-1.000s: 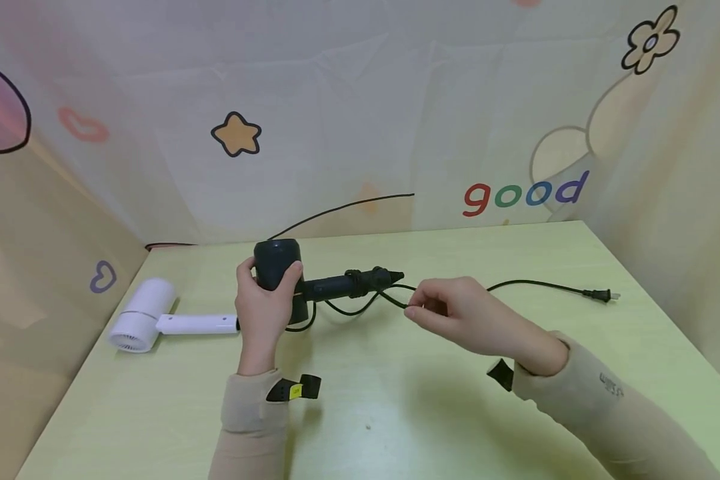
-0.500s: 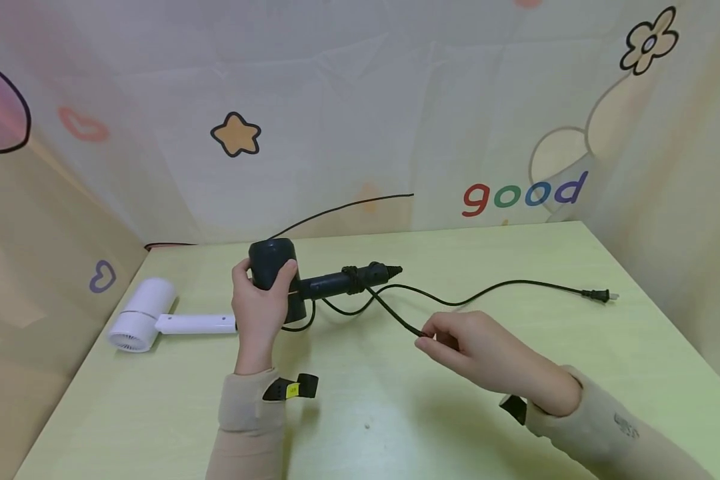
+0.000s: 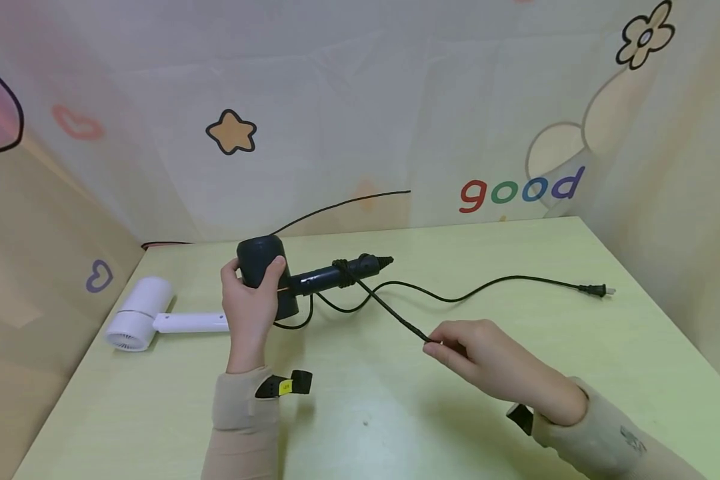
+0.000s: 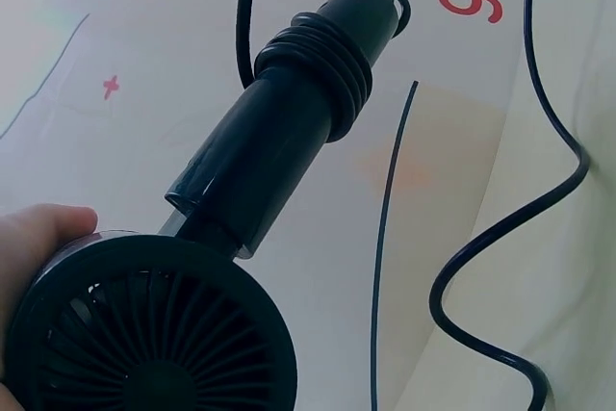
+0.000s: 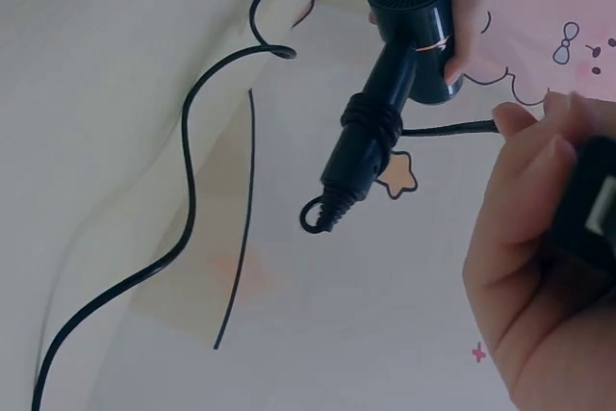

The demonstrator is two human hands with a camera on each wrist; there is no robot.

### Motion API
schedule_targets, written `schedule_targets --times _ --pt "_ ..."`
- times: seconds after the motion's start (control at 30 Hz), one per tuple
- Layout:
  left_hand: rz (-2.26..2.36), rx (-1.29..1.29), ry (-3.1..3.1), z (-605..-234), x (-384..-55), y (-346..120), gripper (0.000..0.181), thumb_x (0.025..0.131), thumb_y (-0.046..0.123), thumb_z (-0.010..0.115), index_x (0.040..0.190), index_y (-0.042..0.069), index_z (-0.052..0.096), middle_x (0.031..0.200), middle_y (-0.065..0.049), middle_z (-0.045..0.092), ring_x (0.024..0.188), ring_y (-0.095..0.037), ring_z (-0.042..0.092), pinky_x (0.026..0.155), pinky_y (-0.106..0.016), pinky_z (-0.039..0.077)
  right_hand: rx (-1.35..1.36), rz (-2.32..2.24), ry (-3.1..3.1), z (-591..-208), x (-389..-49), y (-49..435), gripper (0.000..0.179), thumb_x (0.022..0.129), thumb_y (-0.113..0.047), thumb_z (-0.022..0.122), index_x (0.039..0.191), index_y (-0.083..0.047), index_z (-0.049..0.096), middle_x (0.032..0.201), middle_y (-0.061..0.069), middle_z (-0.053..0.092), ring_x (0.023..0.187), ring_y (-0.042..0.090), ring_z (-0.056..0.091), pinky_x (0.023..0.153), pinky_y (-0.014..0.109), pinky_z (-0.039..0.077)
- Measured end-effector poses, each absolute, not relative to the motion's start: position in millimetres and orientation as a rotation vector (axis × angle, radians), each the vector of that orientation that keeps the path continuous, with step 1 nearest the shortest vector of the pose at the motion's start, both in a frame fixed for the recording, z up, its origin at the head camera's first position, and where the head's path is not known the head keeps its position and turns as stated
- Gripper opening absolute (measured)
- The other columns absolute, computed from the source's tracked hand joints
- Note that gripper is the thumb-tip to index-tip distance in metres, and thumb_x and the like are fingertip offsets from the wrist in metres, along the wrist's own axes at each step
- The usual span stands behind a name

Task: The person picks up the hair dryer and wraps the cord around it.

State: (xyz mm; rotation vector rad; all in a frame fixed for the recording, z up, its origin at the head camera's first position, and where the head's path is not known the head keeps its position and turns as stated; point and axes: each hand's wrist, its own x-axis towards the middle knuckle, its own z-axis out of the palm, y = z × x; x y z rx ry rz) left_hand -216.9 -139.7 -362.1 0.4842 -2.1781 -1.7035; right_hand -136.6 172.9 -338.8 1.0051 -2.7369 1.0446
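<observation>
A black hair dryer with a cylindrical head and a glossy straight handle is held over a pale yellow-green bench, just left of centre in the head view. A person's left hand grips the dryer's head, thumb on the near side, with the handle pointing toward the right of the frame. A thin black cord is wound in several tight turns around the handle near its ribbed, tapering tip. From these coils one stretch slants down toward the lower right, to where the right hand pinches it between thumb and fingers.

In the left wrist view, the round slatted grille at one end of the dryer's head fills the lower left. In the right wrist view, a small black loop shows beside the handle's tip.

A white hair dryer of similar shape lies at the left of the frame, the end of its handle hidden behind the left hand. A long, wavy black power cable crosses the bench to a black two-pronged plug at the right. Behind the bench hangs a pale printed cloth with an orange star at upper left and the colourful word "good" at right.
</observation>
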Motion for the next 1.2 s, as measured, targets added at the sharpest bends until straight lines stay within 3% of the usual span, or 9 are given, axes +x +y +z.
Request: schedule_targets --times 0.5,0.77,0.83,1.0,1.2 --pt "-1.816 0.528 -2.077 -360 -216 -147 0.082 0.08 0.055 0.066 0.141 0.015 0.03 0.115 -0.018 0.056 0.1 -0.03 0.062 0.09 -0.046 0.049 0.917 1.289 -2.804 -358 -144 171 0.014 0.094 -0.023 0.058 0.082 -0.017 0.062 0.063 -0.009 0.053 0.051 0.0 0.044 0.048 0.021 0.043" --pt "-1.84 0.549 -2.037 -361 -217 -147 0.082 0.081 0.055 0.065 0.142 0.015 0.029 0.12 -0.017 0.053 0.104 -0.03 0.059 0.094 -0.047 0.048 1.09 1.344 -2.8 -379 -132 154 0.016 0.098 -0.024 0.051 0.088 -0.017 0.061 0.06 -0.013 0.045 0.049 -0.005 0.036 0.048 0.017 0.039" --pt "-1.857 0.555 -2.011 -360 -217 -147 0.081 0.081 0.053 0.066 0.141 0.015 0.029 0.12 -0.017 0.053 0.104 -0.029 0.059 0.094 -0.046 0.048 1.123 1.343 -2.813 -384 -130 151 0.018 0.099 -0.023 0.049 0.09 -0.015 0.062 0.064 -0.01 0.053 0.052 -0.004 0.04 0.051 0.016 0.04" --pt "-1.921 0.544 -1.948 -359 -217 -148 0.077 0.083 0.049 0.066 0.14 0.012 0.029 0.12 -0.016 0.051 0.104 -0.028 0.059 0.096 -0.044 0.047 1.194 1.264 -2.918 -391 -131 149 0.028 0.102 -0.023 0.042 0.107 -0.008 0.065 0.083 0.002 0.068 0.068 0.0 0.055 0.062 0.018 0.046" --pt "-1.986 0.548 -1.918 -357 -216 -147 0.077 0.084 0.05 0.064 0.139 0.01 0.028 0.124 -0.016 0.046 0.106 -0.027 0.057 0.097 -0.043 0.046 1.221 1.081 -3.037 -393 -132 148 0.039 0.102 -0.026 0.039 0.132 -0.005 0.054 0.079 -0.008 0.059 0.076 -0.001 0.052 0.074 0.022 0.045"
